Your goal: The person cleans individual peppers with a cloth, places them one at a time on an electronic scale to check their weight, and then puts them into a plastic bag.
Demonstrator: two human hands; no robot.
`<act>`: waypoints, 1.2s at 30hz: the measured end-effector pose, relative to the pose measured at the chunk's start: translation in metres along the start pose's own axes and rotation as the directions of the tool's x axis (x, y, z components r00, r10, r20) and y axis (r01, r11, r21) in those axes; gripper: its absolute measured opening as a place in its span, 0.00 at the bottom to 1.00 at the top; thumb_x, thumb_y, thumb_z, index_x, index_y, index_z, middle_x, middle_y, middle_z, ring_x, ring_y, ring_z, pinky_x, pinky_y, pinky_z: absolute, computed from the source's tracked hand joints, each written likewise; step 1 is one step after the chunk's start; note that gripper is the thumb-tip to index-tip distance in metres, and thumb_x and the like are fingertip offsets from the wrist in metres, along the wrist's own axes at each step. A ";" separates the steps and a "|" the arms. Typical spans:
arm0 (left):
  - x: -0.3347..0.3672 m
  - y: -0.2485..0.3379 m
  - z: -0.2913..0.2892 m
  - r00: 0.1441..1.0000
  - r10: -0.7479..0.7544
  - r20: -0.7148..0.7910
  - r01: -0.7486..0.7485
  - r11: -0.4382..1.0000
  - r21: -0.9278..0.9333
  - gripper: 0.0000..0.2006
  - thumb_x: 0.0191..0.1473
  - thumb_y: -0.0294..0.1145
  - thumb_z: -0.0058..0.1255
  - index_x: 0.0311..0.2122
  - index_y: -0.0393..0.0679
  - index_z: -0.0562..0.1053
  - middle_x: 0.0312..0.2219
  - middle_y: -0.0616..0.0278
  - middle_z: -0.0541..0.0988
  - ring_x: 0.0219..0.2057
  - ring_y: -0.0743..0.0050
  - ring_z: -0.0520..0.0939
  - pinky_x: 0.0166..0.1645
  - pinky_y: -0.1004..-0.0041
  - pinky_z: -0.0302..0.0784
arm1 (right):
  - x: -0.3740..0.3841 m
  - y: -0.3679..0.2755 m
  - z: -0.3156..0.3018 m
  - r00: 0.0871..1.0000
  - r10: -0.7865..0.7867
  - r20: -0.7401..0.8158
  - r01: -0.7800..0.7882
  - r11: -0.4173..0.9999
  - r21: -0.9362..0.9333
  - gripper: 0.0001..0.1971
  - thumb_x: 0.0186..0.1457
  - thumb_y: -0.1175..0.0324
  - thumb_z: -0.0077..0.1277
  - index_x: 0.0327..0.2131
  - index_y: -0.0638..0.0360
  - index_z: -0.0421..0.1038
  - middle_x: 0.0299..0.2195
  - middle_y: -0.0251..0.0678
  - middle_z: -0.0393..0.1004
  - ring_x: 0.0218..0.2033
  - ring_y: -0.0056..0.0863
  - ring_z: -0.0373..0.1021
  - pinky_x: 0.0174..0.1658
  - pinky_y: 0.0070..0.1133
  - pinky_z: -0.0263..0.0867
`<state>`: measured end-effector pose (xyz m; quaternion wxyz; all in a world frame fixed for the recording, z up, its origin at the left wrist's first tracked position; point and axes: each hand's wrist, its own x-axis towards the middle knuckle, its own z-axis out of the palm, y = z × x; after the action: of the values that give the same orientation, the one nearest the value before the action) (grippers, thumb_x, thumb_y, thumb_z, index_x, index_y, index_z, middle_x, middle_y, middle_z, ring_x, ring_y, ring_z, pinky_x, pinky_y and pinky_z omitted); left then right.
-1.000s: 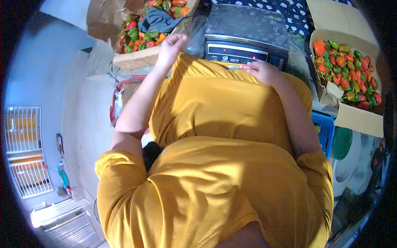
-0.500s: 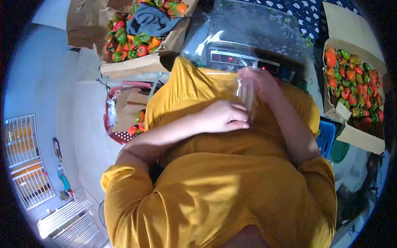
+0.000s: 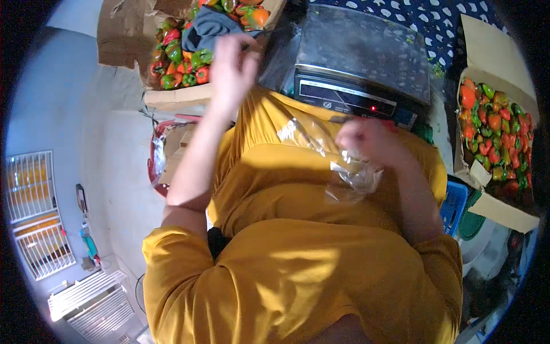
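My left hand [image 3: 234, 71] is raised at the near right edge of a cardboard box of red, green and orange peppers [image 3: 175, 54]. Its fingers are somewhat blurred, curved and apart, with nothing seen in them. Just beyond it, a dark grey cloth [image 3: 209, 27] lies on the peppers. My right hand [image 3: 369, 143], also blurred, is closed on a clear plastic bag [image 3: 358, 175] that hangs crumpled in front of my yellow top. The fingertips are partly lost in the bag's glare.
A scale [image 3: 364, 57] with a dusty metal plate stands ahead. At the right is a second open cardboard box [image 3: 498, 198] full of small peppers. A red basket [image 3: 157, 155] sits at the left, and a blue crate [image 3: 454, 203] at my right side.
My left hand has left the bag and swung up and away to the pepper box. The bag, stretched between both hands before, now hangs loosely from my right hand, which is slightly lower.
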<state>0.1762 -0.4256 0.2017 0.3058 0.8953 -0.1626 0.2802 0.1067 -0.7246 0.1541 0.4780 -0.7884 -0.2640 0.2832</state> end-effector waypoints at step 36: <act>-0.119 0.137 0.046 0.653 0.557 0.514 -0.081 0.726 -0.683 0.12 0.47 0.34 0.42 0.37 0.43 0.69 0.21 0.51 0.74 0.22 0.49 0.76 0.28 0.57 0.73 | -0.002 -0.058 0.007 0.966 -0.070 -0.247 0.256 0.345 0.903 0.15 0.53 0.64 0.44 0.43 0.59 0.66 0.38 0.36 0.69 0.40 0.31 0.66 0.48 0.26 0.60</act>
<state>0.0366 -0.5450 0.1626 0.4334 0.7380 -0.5094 -0.0894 0.0920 -0.6981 0.2044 0.8844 -0.3709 -0.0950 0.2670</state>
